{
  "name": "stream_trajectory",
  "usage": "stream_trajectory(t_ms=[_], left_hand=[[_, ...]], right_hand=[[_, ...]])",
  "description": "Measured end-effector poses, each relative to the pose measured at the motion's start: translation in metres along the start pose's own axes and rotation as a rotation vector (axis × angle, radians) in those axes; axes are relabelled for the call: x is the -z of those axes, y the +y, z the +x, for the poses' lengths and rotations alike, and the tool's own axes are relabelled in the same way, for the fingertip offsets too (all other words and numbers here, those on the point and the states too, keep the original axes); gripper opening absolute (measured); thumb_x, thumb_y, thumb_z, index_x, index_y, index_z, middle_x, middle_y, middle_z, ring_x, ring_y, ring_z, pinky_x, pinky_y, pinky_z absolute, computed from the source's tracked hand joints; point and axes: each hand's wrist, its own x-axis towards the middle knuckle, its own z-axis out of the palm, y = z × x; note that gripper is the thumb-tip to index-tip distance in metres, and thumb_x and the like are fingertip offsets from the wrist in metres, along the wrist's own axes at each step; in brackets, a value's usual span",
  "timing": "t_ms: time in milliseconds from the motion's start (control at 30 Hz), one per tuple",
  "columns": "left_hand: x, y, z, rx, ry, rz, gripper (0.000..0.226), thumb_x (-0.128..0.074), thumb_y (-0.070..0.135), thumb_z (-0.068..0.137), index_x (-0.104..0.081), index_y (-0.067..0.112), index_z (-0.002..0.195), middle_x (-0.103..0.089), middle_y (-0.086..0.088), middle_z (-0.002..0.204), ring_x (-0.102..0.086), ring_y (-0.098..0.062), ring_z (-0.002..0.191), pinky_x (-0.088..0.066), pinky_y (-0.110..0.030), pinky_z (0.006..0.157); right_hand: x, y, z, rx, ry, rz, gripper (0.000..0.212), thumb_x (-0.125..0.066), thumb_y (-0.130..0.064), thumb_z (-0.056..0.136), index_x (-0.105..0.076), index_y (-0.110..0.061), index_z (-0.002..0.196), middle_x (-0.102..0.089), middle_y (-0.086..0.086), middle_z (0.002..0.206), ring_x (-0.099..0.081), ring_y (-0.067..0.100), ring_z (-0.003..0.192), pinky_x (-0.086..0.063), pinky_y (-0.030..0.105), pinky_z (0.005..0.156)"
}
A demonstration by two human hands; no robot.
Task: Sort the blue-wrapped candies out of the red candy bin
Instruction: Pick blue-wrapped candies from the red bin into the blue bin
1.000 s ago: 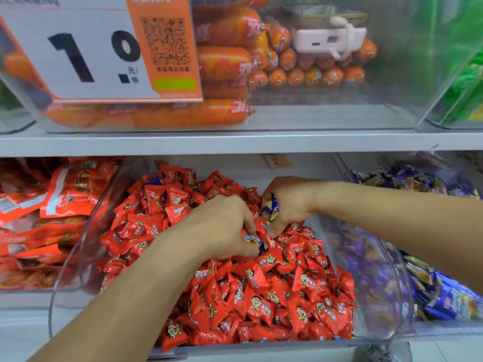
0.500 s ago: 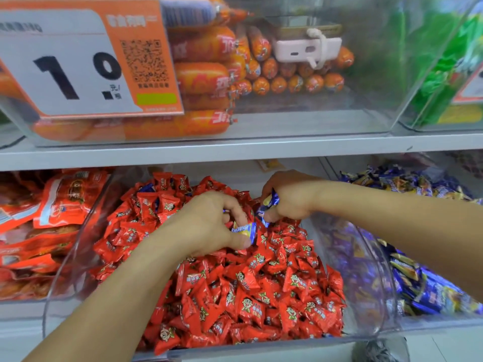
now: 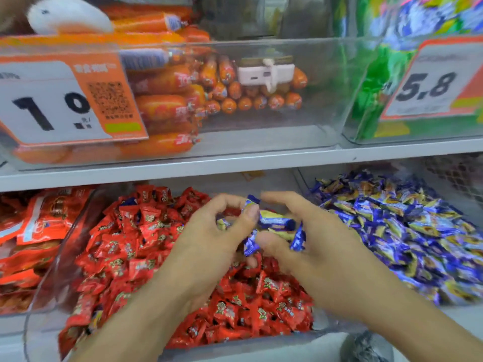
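Note:
A clear bin [image 3: 52, 280] on the lower shelf is heaped with red-wrapped candies [image 3: 136, 241]. Above the heap my left hand [image 3: 209, 239] and my right hand [image 3: 308, 244] meet, raised off the pile. Several blue-and-yellow wrapped candies [image 3: 274, 222] sit between them: my left thumb and fingers pinch one at its top end, and my right hand's curled fingers cup the others. At the back of the red heap another blue wrapper [image 3: 128, 201] peeks out. To the right lies a bin of blue-wrapped candies [image 3: 407, 231].
Left of the red bin sit red snack packets [image 3: 34, 231]. The shelf above [image 3: 235, 163] carries a clear bin of orange sausages [image 3: 167, 105] with a "10" price tag [image 3: 60, 105], and a green-packet bin with a "5.8" tag [image 3: 431, 84].
Both hands have lifted off the red heap with blue candies and come together above it. The view has swung right, showing more of the blue candy bin.

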Motion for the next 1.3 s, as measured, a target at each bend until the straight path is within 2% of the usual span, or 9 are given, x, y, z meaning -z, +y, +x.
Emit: stream_trajectory(t_ms=[233,333,467,567,700,833,933,1100,1300], left_hand=[[-0.068,0.01,0.013,-0.29,-0.108,0.64,0.015,-0.062,0.015,0.093,-0.061,0.028,0.101,-0.062,0.016,0.076,-0.054,0.001,0.062,-0.041,-0.014,0.061],[-0.115,0.008,0.024,-0.355,-0.255,0.896,0.018,-0.06,0.024,0.093,-0.057,0.035,0.108,-0.057,0.007,0.105,-0.055,-0.008,0.093,-0.038,-0.025,0.082],[-0.164,0.002,0.04,-0.288,-0.439,1.04,0.031,-0.061,0.036,0.092,-0.052,0.033,0.121,-0.045,0.0,0.112,-0.052,-0.013,0.091,-0.038,-0.025,0.079],[-0.174,-0.003,0.043,-0.299,-0.678,1.115,0.065,-0.064,0.048,0.086,-0.034,0.038,0.143,-0.041,0.001,0.141,-0.042,-0.014,0.129,-0.037,-0.034,0.108],[-0.154,-0.003,0.024,-0.574,-0.451,1.123,0.046,-0.059,0.04,0.092,-0.049,0.032,0.136,-0.049,0.012,0.135,-0.034,-0.006,0.131,-0.021,-0.015,0.11],[-0.093,-0.009,-0.002,-0.683,-0.139,1.112,0.022,-0.055,0.033,0.09,-0.062,0.027,0.11,-0.055,0.015,0.112,-0.048,-0.006,0.112,-0.032,-0.016,0.1],[-0.037,-0.012,-0.023,-0.591,0.011,1.25,0.026,-0.05,0.039,0.088,-0.064,0.025,0.105,-0.056,0.013,0.107,-0.048,-0.011,0.108,-0.032,-0.018,0.099],[0.055,-0.015,-0.045,0.025,0.082,1.713,0.071,-0.028,0.073,0.076,-0.062,0.035,0.125,-0.053,-0.004,0.138,-0.04,-0.041,0.128,-0.036,-0.062,0.103],[0.111,-0.022,-0.055,0.232,0.089,1.572,0.104,0.002,0.097,0.053,-0.017,0.055,0.147,-0.008,0.004,0.163,-0.001,-0.032,0.149,-0.018,-0.056,0.118]], right_hand=[[0.086,0.052,-0.013,-0.091,0.205,0.045,0.007,-0.064,-0.036,0.09,-0.069,-0.032,0.093,-0.064,-0.025,0.066,-0.057,-0.004,0.053,-0.037,0.012,0.055],[0.125,0.08,-0.021,-0.186,0.181,-0.047,0.013,-0.067,-0.045,0.085,-0.071,-0.032,0.084,-0.065,-0.023,0.063,-0.057,-0.005,0.052,-0.041,0.022,0.057],[0.162,0.109,-0.035,-0.305,0.136,-0.135,0.044,-0.067,-0.069,0.058,-0.073,-0.034,0.085,-0.068,-0.019,0.074,-0.058,-0.005,0.059,-0.046,0.028,0.065],[0.181,0.126,-0.047,-0.357,0.028,-0.21,0.06,-0.068,-0.071,0.052,-0.07,-0.035,0.099,-0.067,-0.022,0.091,-0.061,-0.009,0.082,-0.046,0.02,0.075],[0.182,0.134,-0.055,-0.283,0.062,-0.312,0.054,-0.069,-0.063,0.071,-0.065,-0.041,0.119,-0.055,-0.019,0.125,-0.052,0.002,0.118,-0.04,0.026,0.098],[0.149,0.119,-0.048,-0.003,0.181,-0.289,0.019,-0.065,-0.042,0.09,-0.071,-0.035,0.107,-0.063,-0.017,0.113,-0.058,0.002,0.11,-0.045,0.032,0.1],[0.106,0.088,-0.039,0.222,0.165,-0.24,0.015,-0.063,-0.029,0.093,-0.074,-0.027,0.103,-0.067,-0.013,0.104,-0.061,0.001,0.102,-0.048,0.03,0.094],[0.015,0.028,-0.022,0.46,-0.068,-0.21,0.018,-0.057,-0.024,0.094,-0.071,-0.021,0.105,-0.062,-0.004,0.104,-0.058,0.015,0.101,-0.047,0.036,0.091],[-0.069,-0.003,0.029,0.359,-0.323,-0.491,0.046,-0.052,-0.048,0.094,-0.048,-0.032,0.137,-0.039,0.002,0.14,-0.037,0.028,0.127,-0.039,0.051,0.104]])
